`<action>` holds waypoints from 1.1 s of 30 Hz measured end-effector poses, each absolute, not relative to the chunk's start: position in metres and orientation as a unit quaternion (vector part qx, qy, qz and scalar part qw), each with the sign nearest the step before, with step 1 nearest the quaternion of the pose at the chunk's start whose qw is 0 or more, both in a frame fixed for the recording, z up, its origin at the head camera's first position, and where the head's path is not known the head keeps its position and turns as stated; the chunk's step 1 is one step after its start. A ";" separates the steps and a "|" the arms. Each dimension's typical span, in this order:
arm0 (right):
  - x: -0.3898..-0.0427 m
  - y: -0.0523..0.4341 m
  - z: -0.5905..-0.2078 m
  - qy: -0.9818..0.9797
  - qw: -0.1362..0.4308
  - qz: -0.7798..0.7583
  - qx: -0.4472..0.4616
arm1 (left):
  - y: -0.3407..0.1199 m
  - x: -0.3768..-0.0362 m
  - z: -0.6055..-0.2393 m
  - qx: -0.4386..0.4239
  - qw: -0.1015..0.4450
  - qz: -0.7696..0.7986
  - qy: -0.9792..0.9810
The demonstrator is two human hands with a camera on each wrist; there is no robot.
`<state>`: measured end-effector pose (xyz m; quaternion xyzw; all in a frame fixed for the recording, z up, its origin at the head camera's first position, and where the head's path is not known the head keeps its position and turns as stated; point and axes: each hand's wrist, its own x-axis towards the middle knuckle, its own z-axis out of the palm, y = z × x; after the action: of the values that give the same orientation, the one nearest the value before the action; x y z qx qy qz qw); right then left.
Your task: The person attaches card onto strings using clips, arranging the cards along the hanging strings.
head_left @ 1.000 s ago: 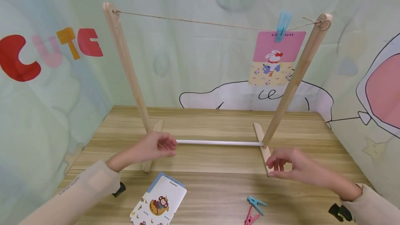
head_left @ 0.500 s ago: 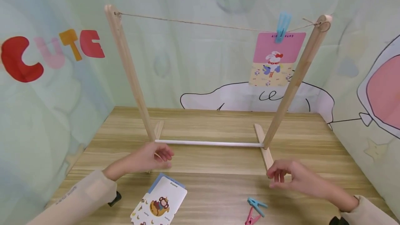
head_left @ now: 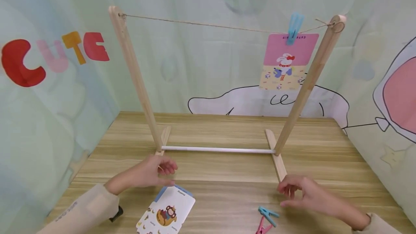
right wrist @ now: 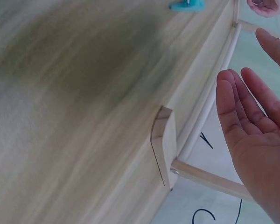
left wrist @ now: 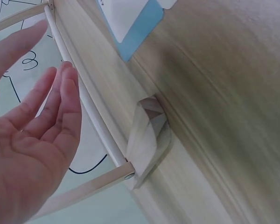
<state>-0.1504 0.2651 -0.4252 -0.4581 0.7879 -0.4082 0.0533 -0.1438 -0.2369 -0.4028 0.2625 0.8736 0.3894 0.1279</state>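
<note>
Watching remotely, I see a person's left hand and right hand held well apart over a wood-grain desk; both have softly bent fingers, thumbs clear of them, and grip nothing. The left hand is near the far edge of a white monkey card, with a blue card peeking from beneath. In the head view its thumb seems to meet that edge, but the left wrist view shows a gap. The right hand is beside the near end of a wooden foot; to its left lie a loose blue peg and a pink peg, I judge placed for easy reach. Beyond, two wooden posts are joined low by a white rod, which probably keeps them spaced so the string between their tops is stretched. Close to the right post, a light-blue peg clips a pink-and-cream rabbit card by its upper edge, so it hangs facing me.
</note>
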 end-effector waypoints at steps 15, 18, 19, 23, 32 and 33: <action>-0.141 0.262 -0.443 0.783 0.074 -0.414 -0.458 | -0.243 -0.136 -0.416 0.261 0.144 0.396 0.869; -0.141 0.262 -0.444 0.783 0.076 -0.413 -0.458 | -0.244 -0.137 -0.419 0.263 0.144 0.392 0.870; -0.141 0.262 -0.445 0.784 0.076 -0.412 -0.458 | -0.244 -0.137 -0.420 0.263 0.145 0.391 0.870; -0.142 0.260 -0.445 0.788 0.077 -0.409 -0.453 | -0.242 -0.136 -0.424 0.266 0.146 0.389 0.870; -0.139 0.258 -0.448 0.787 0.088 -0.410 -0.453 | -0.236 -0.132 -0.431 0.264 0.150 0.369 0.878; -0.139 0.258 -0.448 0.787 0.087 -0.410 -0.453 | -0.235 -0.133 -0.431 0.262 0.150 0.367 0.880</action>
<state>-0.1390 0.2576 -0.4483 -0.4532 0.7868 -0.4099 0.0872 -0.1326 -0.2350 -0.4305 0.2618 0.8797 0.3673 0.1503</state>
